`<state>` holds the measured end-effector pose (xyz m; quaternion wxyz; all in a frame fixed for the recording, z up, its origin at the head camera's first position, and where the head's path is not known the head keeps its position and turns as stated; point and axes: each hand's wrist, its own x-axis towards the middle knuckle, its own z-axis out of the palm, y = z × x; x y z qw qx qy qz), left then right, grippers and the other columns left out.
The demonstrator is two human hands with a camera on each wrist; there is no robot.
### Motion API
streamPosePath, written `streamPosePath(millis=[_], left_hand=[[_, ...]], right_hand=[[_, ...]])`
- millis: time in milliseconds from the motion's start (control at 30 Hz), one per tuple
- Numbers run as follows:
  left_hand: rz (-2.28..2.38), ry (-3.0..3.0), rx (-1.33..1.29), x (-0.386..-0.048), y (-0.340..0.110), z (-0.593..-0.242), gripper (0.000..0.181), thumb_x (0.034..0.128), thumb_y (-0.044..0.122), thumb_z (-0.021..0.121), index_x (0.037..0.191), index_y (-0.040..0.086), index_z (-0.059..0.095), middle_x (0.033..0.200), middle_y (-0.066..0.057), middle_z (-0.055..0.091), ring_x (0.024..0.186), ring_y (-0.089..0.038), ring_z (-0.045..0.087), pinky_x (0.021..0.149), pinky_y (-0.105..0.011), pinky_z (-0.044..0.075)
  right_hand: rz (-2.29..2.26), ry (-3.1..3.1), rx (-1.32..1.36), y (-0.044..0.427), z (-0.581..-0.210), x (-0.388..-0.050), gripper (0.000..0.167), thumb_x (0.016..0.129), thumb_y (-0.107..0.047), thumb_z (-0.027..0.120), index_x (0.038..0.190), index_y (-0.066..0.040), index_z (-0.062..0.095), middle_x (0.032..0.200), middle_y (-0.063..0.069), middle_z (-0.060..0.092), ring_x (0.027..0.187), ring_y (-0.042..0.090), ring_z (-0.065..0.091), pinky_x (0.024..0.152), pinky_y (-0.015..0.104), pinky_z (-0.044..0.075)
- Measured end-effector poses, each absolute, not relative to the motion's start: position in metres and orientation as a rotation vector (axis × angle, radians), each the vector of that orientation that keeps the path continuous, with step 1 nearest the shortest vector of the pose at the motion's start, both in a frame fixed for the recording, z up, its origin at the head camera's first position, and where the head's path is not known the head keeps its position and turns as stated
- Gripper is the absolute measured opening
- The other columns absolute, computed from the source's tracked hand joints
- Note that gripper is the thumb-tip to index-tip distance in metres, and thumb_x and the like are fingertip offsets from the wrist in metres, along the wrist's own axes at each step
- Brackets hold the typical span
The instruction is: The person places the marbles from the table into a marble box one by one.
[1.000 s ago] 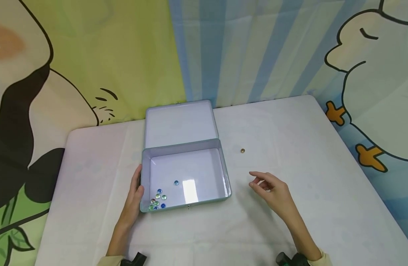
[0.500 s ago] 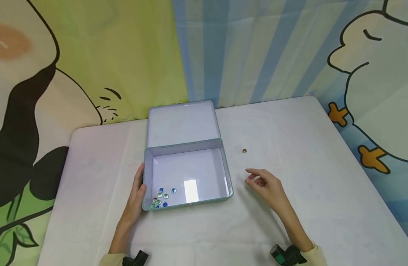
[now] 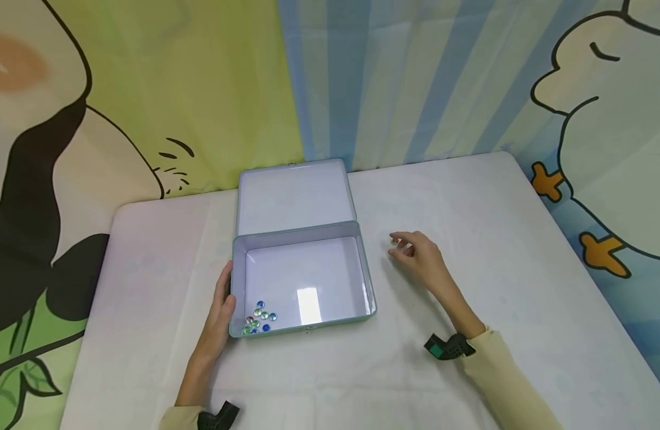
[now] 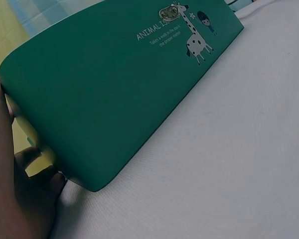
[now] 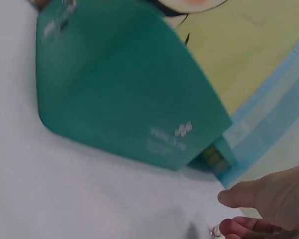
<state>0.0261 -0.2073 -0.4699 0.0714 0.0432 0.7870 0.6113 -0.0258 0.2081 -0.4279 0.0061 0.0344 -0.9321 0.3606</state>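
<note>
In the head view a tin box (image 3: 367, 272), pale inside and green outside, lies with its lid (image 3: 296, 197) folded back. Several blue, green and brownish glass marbles (image 3: 264, 315) sit in its front left corner. My left hand (image 3: 217, 319) rests against the box's left wall; in the left wrist view its fingers (image 4: 50, 179) touch the box's end near the bottom. Right of the box, my right hand (image 3: 418, 258) reaches over a lone marble (image 3: 395, 241), thumb and forefinger apart on either side of it. The right wrist view shows this marble (image 5: 216, 231) beside the fingertips.
A white cloth covers the table (image 3: 496, 251). Behind it hangs a cartoon-printed curtain (image 3: 340, 77) with yellow and blue stripes. The box's raised front wall stands between the marbles and the near table edge.
My right hand has moved forward and slightly left to the lone marble. One blue marble in the box has rolled toward the front left cluster. My left hand stays at the box.
</note>
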Motion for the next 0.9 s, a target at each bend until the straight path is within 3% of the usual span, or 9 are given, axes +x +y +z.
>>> streamPosePath(millis=[367, 700, 900], left_hand=[[1.856, 2.336, 0.128, 0.026, -0.208, -0.468, 0.058, 0.1016, 0.044, 0.032, 0.155, 0.038, 0.009, 0.165, 0.008, 0.001, 0.153, -0.020, -0.005, 0.118, -0.058, -0.003], [1.861, 2.326, 0.129, 0.026, -0.208, -0.469, 0.059, 0.1015, 0.043, 0.032, 0.155, 0.038, 0.009, 0.165, 0.008, 0.001, 0.153, -0.021, -0.006, 0.117, -0.059, -0.002], [1.840, 2.354, 0.124, 0.027, -0.208, -0.468, 0.059, 0.1010, 0.045, 0.032, 0.155, 0.039, 0.009, 0.165, 0.009, 0.001, 0.153, -0.020, -0.005, 0.117, -0.058, -0.002]], right_hand=[[1.060, -2.956, 0.076, 0.212, -0.448, -0.047, 0.019, 0.091, -0.007, 0.065, 0.108, 0.000, 0.070, 0.087, 0.014, 0.060, 0.075, 0.022, 0.051, 0.066, 0.029, 0.038], [1.459, -2.823, 0.124, 0.208, -0.417, -0.030, 0.027, 0.095, -0.020, 0.062, 0.118, -0.005, 0.066, 0.092, 0.016, 0.068, 0.073, 0.025, 0.064, 0.065, 0.022, 0.048], [1.714, -2.757, 0.212, 0.194, -0.388, -0.018, 0.027, 0.093, -0.022, 0.065, 0.118, -0.011, 0.066, 0.092, 0.015, 0.067, 0.077, 0.027, 0.065, 0.070, 0.030, 0.055]])
